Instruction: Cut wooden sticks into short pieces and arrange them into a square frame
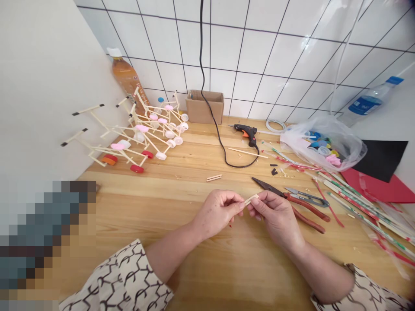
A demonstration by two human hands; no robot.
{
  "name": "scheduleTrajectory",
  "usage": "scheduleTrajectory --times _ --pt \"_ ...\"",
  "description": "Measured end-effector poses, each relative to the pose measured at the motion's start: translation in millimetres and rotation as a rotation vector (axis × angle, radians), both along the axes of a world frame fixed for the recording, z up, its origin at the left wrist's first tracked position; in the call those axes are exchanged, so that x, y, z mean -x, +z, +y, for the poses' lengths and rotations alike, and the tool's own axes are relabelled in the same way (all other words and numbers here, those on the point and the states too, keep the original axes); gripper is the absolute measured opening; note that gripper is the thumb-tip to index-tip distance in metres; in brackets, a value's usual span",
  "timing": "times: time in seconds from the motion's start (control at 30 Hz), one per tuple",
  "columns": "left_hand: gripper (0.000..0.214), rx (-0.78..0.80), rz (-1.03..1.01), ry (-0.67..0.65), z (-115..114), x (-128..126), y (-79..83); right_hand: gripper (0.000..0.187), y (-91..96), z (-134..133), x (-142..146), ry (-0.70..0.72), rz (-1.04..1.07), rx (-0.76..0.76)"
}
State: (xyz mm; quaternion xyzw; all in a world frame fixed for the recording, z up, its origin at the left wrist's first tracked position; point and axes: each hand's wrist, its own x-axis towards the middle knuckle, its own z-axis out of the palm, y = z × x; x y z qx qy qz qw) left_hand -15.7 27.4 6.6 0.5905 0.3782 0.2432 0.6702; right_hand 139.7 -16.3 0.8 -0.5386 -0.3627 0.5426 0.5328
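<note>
Between my two hands is a short pale wooden stick, pinched at both ends above the table. My left hand closes thumb and fingers on its left end, and my right hand grips the right end. Whether it is one piece or two side by side is hard to make out. Two similar short sticks lie just beyond my left hand. Right beside my right hand are red-handled pliers and small thread snips.
Several stick models with bottle-cap wheels stand at the left. Behind are a cardboard box, a black glue gun with its cord, and a tape roll. A plastic bag of caps and wrapped sticks lie right.
</note>
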Motion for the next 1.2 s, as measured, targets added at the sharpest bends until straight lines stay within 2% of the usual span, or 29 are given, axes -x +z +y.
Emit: scheduleTrajectory --times 0.43,0.53,0.7,0.83,1.03,1.2 --pt "0.020 -0.029 0.056 0.004 -2.2 -0.1 2.9 0.021 1.4 0.5 0.1 0.021 -0.009 0.004" --pt "0.021 -0.078 0.099 -0.002 -3.1 0.1 2.5 0.022 1.0 0.2 -0.2 0.030 -0.016 0.002" --pt "0.022 -0.301 0.172 0.014 -3.4 1.1 -0.4 0.021 0.1 0.5 -3.7 0.077 -0.043 0.023" --pt "0.022 -0.546 0.278 0.008 -1.7 3.5 -0.2 0.019 4.1 2.6 -10.1 0.179 -0.148 0.034" --pt "0.021 -0.893 0.462 -0.144 0.9 8.6 1.1 0.017 14.9 6.2 -17.3 0.322 -0.236 0.086" --pt "0.017 -1.139 0.637 -0.295 -0.1 12.0 3.3 0.011 16.9 5.2 -18.3 0.420 -0.508 0.012"
